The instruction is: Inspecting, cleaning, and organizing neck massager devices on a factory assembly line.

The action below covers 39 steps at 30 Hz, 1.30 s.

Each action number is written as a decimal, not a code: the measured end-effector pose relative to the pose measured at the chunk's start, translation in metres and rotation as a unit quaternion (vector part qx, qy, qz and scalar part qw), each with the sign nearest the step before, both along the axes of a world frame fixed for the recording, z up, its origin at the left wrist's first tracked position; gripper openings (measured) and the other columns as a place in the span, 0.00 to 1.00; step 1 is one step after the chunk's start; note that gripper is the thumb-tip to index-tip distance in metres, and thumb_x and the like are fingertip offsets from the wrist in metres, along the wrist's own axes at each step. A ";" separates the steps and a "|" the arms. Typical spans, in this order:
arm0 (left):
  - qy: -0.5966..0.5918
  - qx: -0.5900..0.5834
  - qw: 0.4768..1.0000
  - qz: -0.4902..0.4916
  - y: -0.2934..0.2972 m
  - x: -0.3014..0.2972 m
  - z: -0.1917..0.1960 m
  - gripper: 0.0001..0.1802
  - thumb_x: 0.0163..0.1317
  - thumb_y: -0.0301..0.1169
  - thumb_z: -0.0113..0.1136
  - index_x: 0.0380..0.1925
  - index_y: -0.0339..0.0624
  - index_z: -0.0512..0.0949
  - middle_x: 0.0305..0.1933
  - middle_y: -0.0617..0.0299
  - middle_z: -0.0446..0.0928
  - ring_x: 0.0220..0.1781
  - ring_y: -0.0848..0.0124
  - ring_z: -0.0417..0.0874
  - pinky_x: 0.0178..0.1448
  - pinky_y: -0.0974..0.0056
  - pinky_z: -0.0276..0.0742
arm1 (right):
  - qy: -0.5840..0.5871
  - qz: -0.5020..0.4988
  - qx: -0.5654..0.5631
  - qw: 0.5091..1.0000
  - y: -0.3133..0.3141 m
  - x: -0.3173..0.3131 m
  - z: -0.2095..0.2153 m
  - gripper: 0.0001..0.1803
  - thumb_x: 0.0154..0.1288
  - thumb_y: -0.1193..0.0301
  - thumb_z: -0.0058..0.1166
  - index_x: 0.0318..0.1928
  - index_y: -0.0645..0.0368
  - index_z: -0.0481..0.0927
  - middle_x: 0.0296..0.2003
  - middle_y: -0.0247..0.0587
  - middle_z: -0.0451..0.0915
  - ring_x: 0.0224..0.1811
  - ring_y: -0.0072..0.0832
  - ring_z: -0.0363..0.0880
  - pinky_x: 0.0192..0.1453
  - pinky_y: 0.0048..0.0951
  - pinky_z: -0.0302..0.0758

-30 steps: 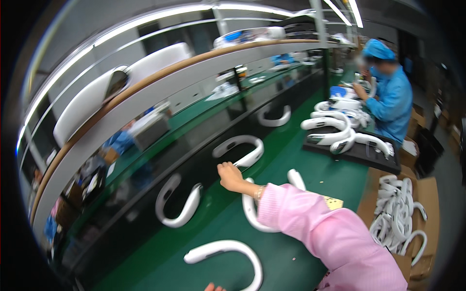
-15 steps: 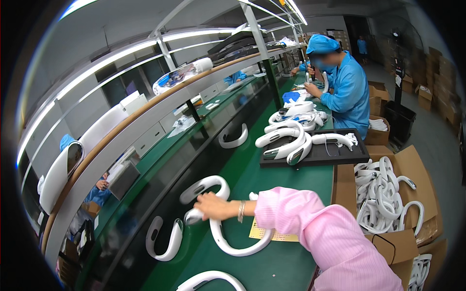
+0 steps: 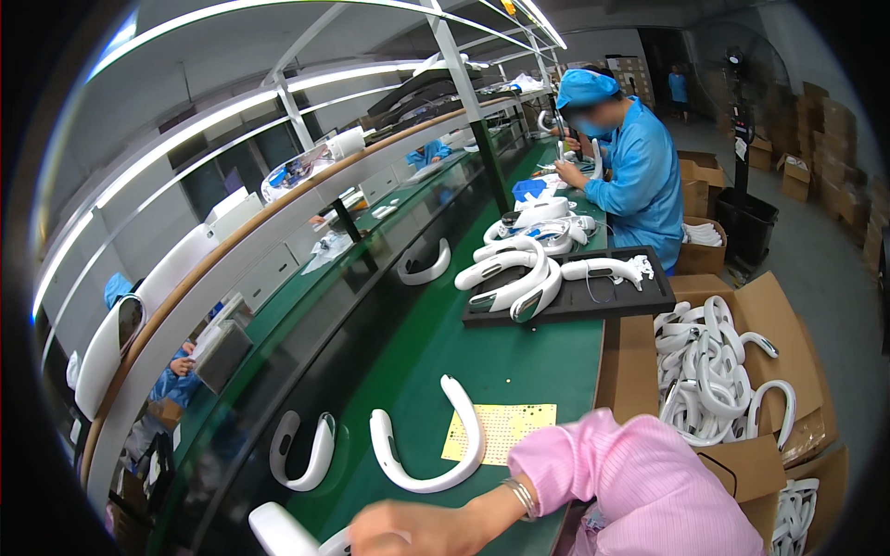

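At the lower edge my right hand point(image 3: 413, 528), blurred by motion, is closed on a white U-shaped neckband point(image 3: 278, 530). Part of that neckband runs under my fingers and out of the picture. Just beyond the hand, another white U-shaped neckband point(image 3: 431, 482) lies on the green bench, one arm resting over a yellow printed sheet point(image 3: 510, 428). A further neckband point(image 3: 303, 480) lies to its left, beside the dark strip along the bench. My left hand is out of view.
A black tray point(image 3: 640, 295) with several white neckbands sits farther along the bench. Right of the bench stands a cardboard box point(image 3: 797, 371) full of neckbands. A co-worker in blue point(image 3: 640, 176) works at the far side. A shelf rail point(image 3: 241, 236) runs along the left.
My right hand has moved toward me, taking a neckband from farther up the bench. The printed sheet now shows more fully. The whole view has shifted slightly.
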<state>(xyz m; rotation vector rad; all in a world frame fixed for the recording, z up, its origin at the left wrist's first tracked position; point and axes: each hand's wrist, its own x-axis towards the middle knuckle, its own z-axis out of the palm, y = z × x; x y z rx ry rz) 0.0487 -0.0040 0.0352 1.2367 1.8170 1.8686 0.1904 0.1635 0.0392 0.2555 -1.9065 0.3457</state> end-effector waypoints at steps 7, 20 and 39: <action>-0.597 0.209 0.672 -0.386 -0.024 -0.005 -0.025 0.35 0.52 0.49 0.64 0.54 0.41 0.65 0.37 0.53 0.73 0.36 0.63 0.74 0.34 0.64 0.74 | -0.240 0.223 -0.591 0.737 -0.002 -0.021 -0.073 0.31 0.66 0.57 0.51 0.62 0.60 0.57 0.52 0.38 0.66 0.55 0.21 0.65 0.56 0.26 0.67; -0.399 0.148 0.879 -0.214 0.003 -0.016 -0.016 0.32 0.68 0.50 0.30 0.56 0.32 0.63 0.38 0.50 0.76 0.30 0.59 0.81 0.29 0.61 0.79 | -0.213 0.239 -0.726 0.608 0.004 0.000 -0.064 0.23 0.61 0.66 0.51 0.52 0.67 0.65 0.25 0.41 0.73 0.23 0.25 0.73 0.25 0.27 0.71; -0.508 0.244 0.794 -0.226 0.007 -0.031 -0.051 0.25 0.71 0.44 0.30 0.53 0.35 0.66 0.30 0.59 0.71 0.24 0.70 0.70 0.26 0.65 0.70 | -0.256 0.127 -0.696 0.659 0.001 -0.001 -0.053 0.21 0.59 0.67 0.54 0.48 0.69 0.68 0.22 0.38 0.72 0.17 0.22 0.70 0.18 0.22 0.66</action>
